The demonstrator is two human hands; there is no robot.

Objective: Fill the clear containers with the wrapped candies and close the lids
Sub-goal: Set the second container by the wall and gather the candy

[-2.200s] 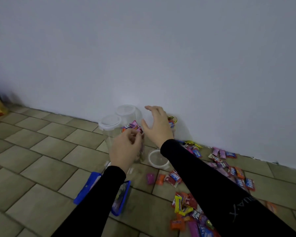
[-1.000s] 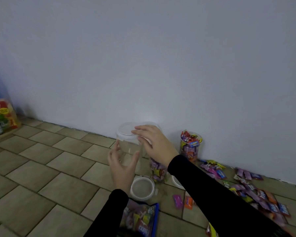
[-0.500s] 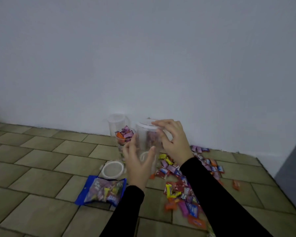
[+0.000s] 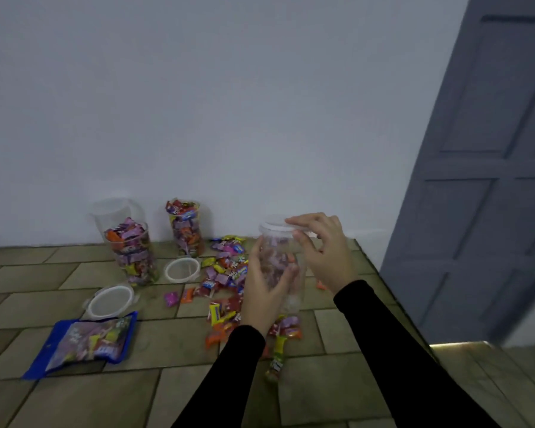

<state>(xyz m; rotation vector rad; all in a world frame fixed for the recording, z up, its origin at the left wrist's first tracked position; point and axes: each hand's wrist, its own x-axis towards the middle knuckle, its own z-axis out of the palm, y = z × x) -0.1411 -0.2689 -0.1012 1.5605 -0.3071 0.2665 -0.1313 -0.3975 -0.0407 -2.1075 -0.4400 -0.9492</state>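
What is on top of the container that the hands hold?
A white lid sits on the container, with the right hand's fingers on it. Whether it is fully closed cannot be seen.

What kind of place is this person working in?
Probably a room in a home: brown tiled floor, plain white wall and grey panelled door, with colourful wrapped candies spread on the floor.

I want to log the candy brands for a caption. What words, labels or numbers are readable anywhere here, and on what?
None reads for certain.
Blue candy bag: print on its front, too blurred to read.
Loose wrapped candies on the floor: small logos, too small and blurred.
Candies in the two filled containers: wrapper print, illegible.
Clear container in the left hand and right hand: no label visible.
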